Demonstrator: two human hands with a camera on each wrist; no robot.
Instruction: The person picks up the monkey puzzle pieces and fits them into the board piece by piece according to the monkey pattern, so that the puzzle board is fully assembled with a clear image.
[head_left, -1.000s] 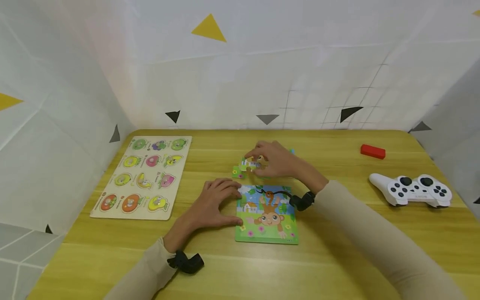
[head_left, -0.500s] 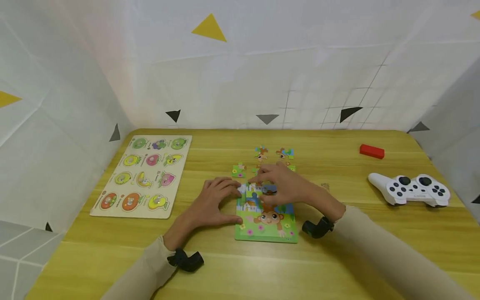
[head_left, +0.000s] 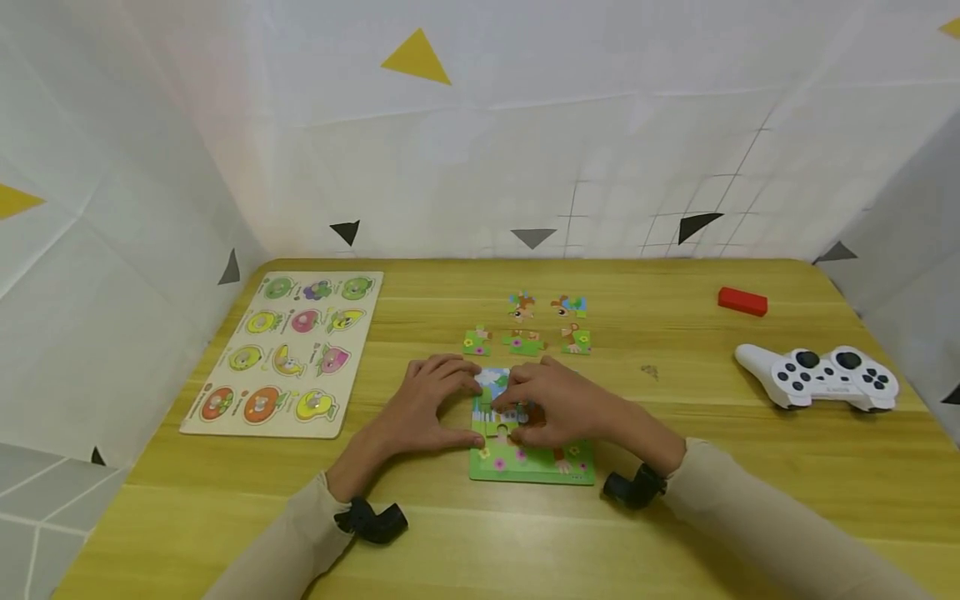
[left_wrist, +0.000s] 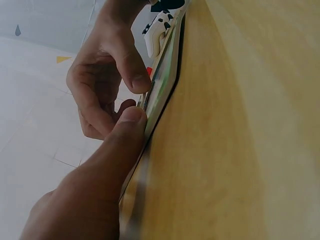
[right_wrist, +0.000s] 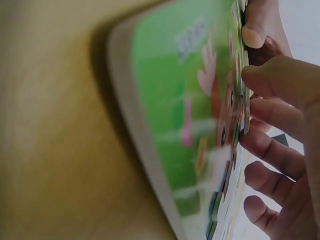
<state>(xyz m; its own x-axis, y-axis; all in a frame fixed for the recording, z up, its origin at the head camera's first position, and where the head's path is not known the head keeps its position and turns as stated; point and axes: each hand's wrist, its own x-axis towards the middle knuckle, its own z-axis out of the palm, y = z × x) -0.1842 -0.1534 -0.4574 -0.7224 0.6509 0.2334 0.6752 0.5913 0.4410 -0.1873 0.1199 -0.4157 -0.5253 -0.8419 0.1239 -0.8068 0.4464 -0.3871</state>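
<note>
A square jigsaw board (head_left: pixel 528 477) with a monkey picture lies in front of me. My left hand (head_left: pixel 431 408) rests beside it, thumb and fingertips touching its left edge. In the left wrist view the left thumb (left_wrist: pixel 127 122) presses against the board's rim. My right hand (head_left: pixel 562 404) pinches a jigsaw piece (head_left: pixel 513 417) with a house and fence on it, low over the board's left half. Thumb and fingers hold that piece by opposite edges in the right wrist view. Part of the board is hidden under the right hand.
Several loose jigsaw pieces (head_left: pixel 523 342) lie just behind the board. To the left is a wooden fruit peg puzzle (head_left: pixel 300 350). A white game controller (head_left: pixel 825 379) and a red block (head_left: pixel 742 302) lie on the right. A pale wall hanging (head_left: pixel 480 167) stands behind the table.
My right hand has brought the piece from among the loose pieces toward me, down onto the board's left part. The left hand has stayed at the board's edge.
</note>
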